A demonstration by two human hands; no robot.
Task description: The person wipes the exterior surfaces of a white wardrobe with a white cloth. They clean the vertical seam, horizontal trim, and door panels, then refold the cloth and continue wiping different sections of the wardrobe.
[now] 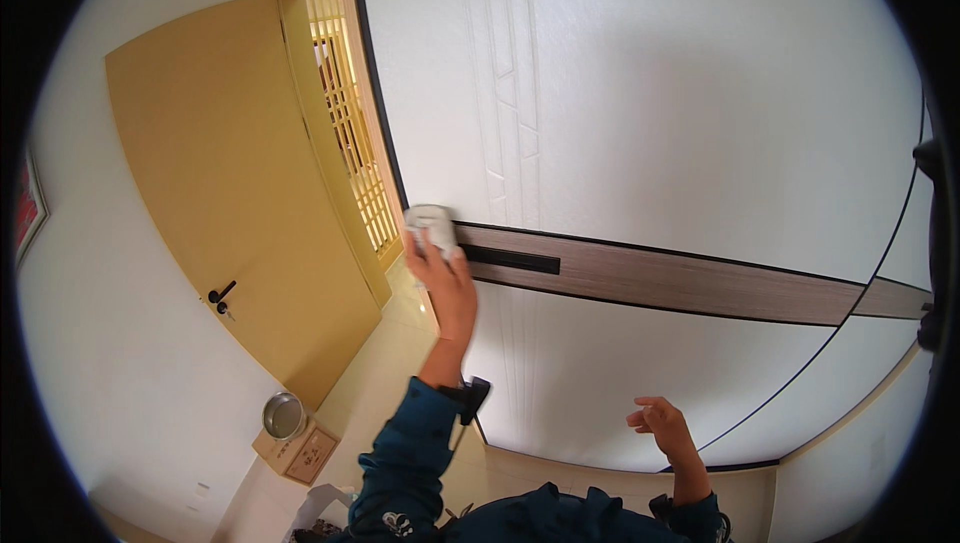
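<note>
My left hand (450, 288) presses a light folded cloth (433, 228) against the left edge of a white sliding wardrobe door (637, 130), at the end of its wood-grain band (675, 284). Just right of the cloth, a black recessed handle (514, 259) is set in that band. Raised line patterns run down the white panel above and below. Lower right, my right hand (661, 423) hangs in front of the door's lower panel with its fingers loosely bent and nothing in them. The palm side of my left hand is hidden.
A yellow wooden door (240, 190) with a black lever handle (222, 294) and a key stands ajar at the left. A metal bowl (285, 417) rests on a cardboard box (300, 453) by the wall. Behind the doorway is a yellow lattice (349, 115).
</note>
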